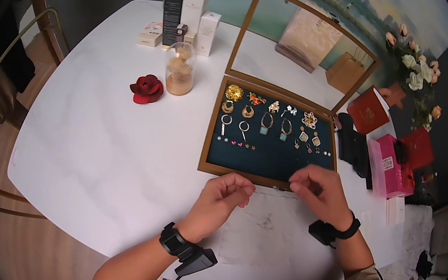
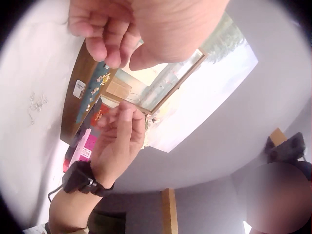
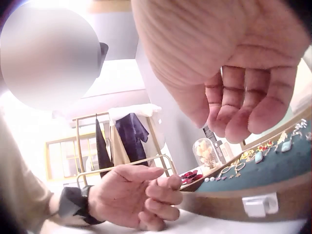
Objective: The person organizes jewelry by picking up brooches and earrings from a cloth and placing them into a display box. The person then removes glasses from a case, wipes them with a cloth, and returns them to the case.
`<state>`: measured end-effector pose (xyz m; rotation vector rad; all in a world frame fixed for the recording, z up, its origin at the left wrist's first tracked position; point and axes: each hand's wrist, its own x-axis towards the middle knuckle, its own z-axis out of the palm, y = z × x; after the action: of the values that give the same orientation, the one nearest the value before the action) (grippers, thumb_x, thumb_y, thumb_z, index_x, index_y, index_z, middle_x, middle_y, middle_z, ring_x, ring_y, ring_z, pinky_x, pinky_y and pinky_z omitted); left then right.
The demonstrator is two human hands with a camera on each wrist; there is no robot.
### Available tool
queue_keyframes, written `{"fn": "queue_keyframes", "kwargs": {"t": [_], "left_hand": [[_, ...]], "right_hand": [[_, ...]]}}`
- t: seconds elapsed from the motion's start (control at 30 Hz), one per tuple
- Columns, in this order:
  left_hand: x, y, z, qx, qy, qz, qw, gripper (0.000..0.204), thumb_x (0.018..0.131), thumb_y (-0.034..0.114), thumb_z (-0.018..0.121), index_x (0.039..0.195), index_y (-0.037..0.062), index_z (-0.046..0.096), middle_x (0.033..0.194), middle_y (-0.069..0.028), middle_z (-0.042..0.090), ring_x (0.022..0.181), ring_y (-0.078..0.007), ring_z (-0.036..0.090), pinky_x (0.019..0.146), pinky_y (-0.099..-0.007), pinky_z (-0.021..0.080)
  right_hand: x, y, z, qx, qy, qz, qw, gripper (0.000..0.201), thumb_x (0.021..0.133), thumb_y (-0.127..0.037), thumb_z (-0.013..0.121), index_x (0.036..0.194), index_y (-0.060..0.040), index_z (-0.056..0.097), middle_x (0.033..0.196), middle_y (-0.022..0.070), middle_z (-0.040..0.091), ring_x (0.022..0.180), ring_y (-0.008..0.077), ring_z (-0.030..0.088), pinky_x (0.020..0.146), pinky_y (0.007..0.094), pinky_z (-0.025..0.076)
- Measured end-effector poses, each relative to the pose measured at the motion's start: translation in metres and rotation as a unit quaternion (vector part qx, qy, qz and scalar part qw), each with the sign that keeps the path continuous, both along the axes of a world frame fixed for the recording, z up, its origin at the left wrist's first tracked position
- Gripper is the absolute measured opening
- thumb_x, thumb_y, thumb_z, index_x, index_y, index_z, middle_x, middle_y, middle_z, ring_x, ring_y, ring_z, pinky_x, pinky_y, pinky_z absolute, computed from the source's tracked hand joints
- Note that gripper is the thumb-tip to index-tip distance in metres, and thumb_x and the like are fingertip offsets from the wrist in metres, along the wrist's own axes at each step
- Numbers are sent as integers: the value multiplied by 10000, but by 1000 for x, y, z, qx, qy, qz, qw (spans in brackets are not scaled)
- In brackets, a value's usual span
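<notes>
My left hand [image 1: 222,198] hovers at the near edge of a wooden jewelry box [image 1: 220,169], its fingers loosely curled and nothing visible in them. At the box's near right corner is my right hand [image 1: 324,191], fingers bent loosely, with nothing seen between thumb and fingertips. Inside the raised lid is a mirror [image 1: 262,47]. Rows of earrings [image 1: 244,129] and brooches, including a round gold brooch [image 1: 234,93], lie on the dark teal lining [image 1: 262,160]. A metal clasp [image 3: 260,204] shows on the box's front in the right wrist view.
Beyond the box's left side are a red fabric flower [image 1: 147,89], a glass dome [image 1: 181,71] and several cosmetic boxes [image 1: 196,2]. To the right lie a red booklet [image 1: 369,111], black items [image 1: 352,147] and a pink box [image 1: 391,164]. Artificial flowers [image 1: 419,67] hang behind.
</notes>
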<state>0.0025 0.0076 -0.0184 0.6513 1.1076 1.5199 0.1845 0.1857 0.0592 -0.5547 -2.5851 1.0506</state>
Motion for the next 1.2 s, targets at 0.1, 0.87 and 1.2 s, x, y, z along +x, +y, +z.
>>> {"fn": "queue_keyframes", "kwargs": {"t": [0.1,0.87,1.2], "left_hand": [[1,1,-5,11,53,-13,998,202,1069,222,568,1072,42,661,898,20,645,835,-70,582,750,-259,452],[45,20,20,70,644,-121,752,141,863,91,715,996,53,688,914,-119,668,803,-354,668,701,-436,558],[38,35,5,62,618,-113,776,121,869,92,736,980,65,695,892,-82,648,773,-306,664,641,-411,544]], "right_hand": [[27,-9,-9,-55,-24,37,998,105,940,-68,734,1029,-14,723,882,76,706,733,143,678,629,259,525],[47,-3,-83,-157,68,85,982,87,960,-85,682,1021,-28,660,800,111,679,648,233,662,601,334,505],[47,0,-85,-150,44,92,983,74,954,-64,689,1019,-31,686,835,68,690,663,171,657,550,292,508]]}}
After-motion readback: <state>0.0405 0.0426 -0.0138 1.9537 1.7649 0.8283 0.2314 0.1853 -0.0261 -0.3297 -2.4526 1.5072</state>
